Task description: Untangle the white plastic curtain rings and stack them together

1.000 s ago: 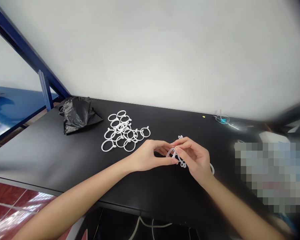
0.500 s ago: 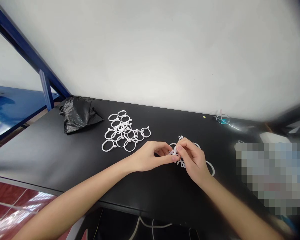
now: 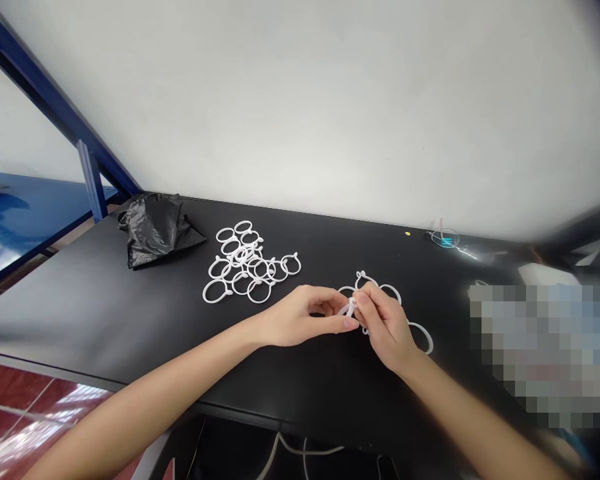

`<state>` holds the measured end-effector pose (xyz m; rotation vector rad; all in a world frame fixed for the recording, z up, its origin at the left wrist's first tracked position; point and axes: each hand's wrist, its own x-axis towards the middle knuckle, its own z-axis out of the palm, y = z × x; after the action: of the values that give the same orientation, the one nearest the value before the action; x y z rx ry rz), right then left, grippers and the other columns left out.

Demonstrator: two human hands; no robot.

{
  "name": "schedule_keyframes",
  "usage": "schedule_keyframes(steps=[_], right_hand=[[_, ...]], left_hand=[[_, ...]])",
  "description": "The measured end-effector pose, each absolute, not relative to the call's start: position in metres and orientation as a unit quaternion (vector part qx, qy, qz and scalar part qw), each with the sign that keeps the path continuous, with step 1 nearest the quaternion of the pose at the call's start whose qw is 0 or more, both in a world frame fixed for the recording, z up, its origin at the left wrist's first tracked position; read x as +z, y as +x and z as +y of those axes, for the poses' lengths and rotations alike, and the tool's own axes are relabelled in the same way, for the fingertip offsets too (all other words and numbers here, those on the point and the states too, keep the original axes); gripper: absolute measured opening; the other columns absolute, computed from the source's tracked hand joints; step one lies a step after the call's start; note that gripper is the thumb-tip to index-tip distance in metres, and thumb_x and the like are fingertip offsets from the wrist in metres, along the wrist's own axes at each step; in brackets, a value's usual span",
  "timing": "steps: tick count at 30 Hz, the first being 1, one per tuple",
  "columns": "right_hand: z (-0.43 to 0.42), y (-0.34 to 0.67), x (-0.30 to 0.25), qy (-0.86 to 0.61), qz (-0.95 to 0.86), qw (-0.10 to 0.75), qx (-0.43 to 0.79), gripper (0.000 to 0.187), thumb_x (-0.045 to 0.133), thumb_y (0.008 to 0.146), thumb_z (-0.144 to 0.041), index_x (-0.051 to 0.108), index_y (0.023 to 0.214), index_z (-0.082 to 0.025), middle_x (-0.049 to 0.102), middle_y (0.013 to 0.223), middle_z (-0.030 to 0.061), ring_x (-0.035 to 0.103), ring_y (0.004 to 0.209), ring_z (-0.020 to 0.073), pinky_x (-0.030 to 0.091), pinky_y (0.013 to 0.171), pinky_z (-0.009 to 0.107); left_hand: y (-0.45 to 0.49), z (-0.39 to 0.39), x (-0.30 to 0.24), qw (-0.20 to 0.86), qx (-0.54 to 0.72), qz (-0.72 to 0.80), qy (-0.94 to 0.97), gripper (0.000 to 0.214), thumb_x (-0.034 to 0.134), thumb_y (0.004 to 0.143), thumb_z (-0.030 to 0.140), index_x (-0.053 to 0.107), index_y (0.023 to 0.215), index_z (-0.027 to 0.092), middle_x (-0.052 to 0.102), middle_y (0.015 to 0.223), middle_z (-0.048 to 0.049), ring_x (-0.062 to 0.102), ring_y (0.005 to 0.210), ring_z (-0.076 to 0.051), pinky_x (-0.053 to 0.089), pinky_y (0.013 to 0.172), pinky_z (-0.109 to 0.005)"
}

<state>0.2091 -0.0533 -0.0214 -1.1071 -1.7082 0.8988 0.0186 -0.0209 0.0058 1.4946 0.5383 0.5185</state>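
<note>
My left hand (image 3: 307, 319) is closed, its thumb and fingers pinching a white curtain ring (image 3: 347, 311). Against the small eyelet end of that same ring, my right hand (image 3: 384, 327) pinches with thumb and forefinger; its fingertips partly cover the contact. Several more white rings lie on the table under and around my right hand, one ring (image 3: 426, 333) showing past the wrist and another ring (image 3: 391, 288) behind the knuckles. To the left, a loose pile of white curtain rings (image 3: 259, 301) with small eyelets rests on the black tabletop.
A crumpled black plastic bag (image 3: 155, 230) sits at the back left of the black table (image 3: 145, 313). A thin-rimmed object with blue glints (image 3: 445, 239), possibly glasses, lies by the wall. A pixelated pale item (image 3: 545, 347) is at the right. Blue metal framing (image 3: 60, 100) rises at the left.
My right hand has shifted slightly lower, and more of the rings behind it shows. The held ring has turned a little between my hands. The pile is unchanged.
</note>
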Motion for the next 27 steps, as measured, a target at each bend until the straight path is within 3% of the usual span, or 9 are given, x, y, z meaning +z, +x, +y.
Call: schedule_keyframes(steps=[4,6,9,13,19,27], right_hand=[[-0.054,0.208,-0.02,-0.453,-0.687,0.443,0.357,0.036,0.039,0.102,-0.035,0.04,0.069,-0.021,0.036,0.057,-0.0058,0.032,0.05,0.0099,0.03,0.049,0.025],[-0.051,0.211,-0.019,-0.475,-0.676,0.45,0.34,0.035,0.039,0.102,-0.036,0.046,0.071,-0.021,0.037,0.055,-0.006,0.034,0.048,0.0099,0.031,0.047,0.025],[-0.042,0.222,-0.016,-0.536,-0.633,0.473,0.297,0.028,0.047,0.098,-0.039,0.056,0.079,-0.021,0.045,0.056,-0.0053,0.043,0.048,0.0104,0.036,0.047,0.024],[-0.026,0.243,-0.014,-0.611,-0.623,0.448,0.194,0.014,0.067,0.084,-0.035,0.062,0.083,-0.021,0.067,0.081,0.0013,0.064,0.073,0.0174,0.05,0.072,0.031],[-0.018,0.252,-0.025,-0.619,-0.691,0.342,0.151,0.014,0.07,0.079,-0.032,0.067,0.088,-0.023,0.069,0.092,0.0035,0.065,0.087,0.0234,0.051,0.079,0.038],[-0.018,0.243,-0.038,-0.589,-0.714,0.36,0.118,0.006,0.063,0.083,-0.026,0.067,0.082,-0.022,0.071,0.089,0.0055,0.064,0.084,0.0247,0.051,0.077,0.041]], left_hand=[[0.017,-0.02,0.01,0.604,0.231,0.243,0.723,0.024,0.057,0.093,0.037,0.065,0.096,0.015,0.058,0.082,-0.0008,0.053,0.075,-0.011,0.046,0.072,-0.025],[0.014,-0.016,0.01,0.482,0.253,0.29,0.787,0.024,0.058,0.092,0.037,0.066,0.101,0.016,0.059,0.085,-0.0021,0.054,0.079,-0.014,0.047,0.077,-0.028],[0.007,-0.005,0.002,0.218,0.283,0.393,0.847,0.029,0.058,0.091,0.033,0.064,0.112,0.014,0.062,0.095,-0.0073,0.056,0.089,-0.021,0.047,0.086,-0.036],[-0.004,0.011,-0.015,-0.004,0.212,0.467,0.858,0.035,0.053,0.092,0.029,0.06,0.122,0.011,0.063,0.106,-0.0124,0.056,0.099,-0.027,0.044,0.097,-0.046],[-0.01,0.017,-0.025,-0.082,0.141,0.497,0.852,0.034,0.053,0.092,0.029,0.061,0.12,0.011,0.066,0.107,-0.0123,0.057,0.102,-0.028,0.037,0.105,-0.047],[-0.008,0.014,-0.022,-0.068,0.152,0.489,0.856,0.028,0.057,0.09,0.029,0.062,0.114,0.014,0.065,0.108,-0.0131,0.058,0.102,-0.029,0.037,0.105,-0.051]])
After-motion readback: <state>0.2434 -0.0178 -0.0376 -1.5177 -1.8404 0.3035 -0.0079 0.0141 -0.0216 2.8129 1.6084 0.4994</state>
